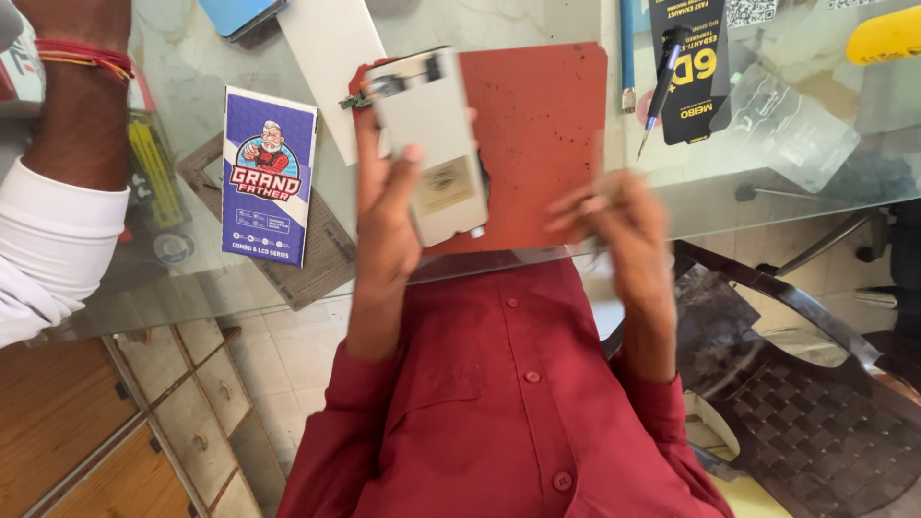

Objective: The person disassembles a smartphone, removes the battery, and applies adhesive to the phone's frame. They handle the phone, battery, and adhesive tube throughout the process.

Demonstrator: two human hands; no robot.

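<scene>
Left hand [389, 206] grips phone frame [429, 144], long axis running near-vertical.

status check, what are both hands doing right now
Left hand grips opened grey phone body, raised over red work mat. Right hand blurred, contents unclear. Another person's white-sleeved arm at table edge, clear of both.

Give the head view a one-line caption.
Left hand holds an opened phone over a red mat; blurred right hand alongside.
</scene>
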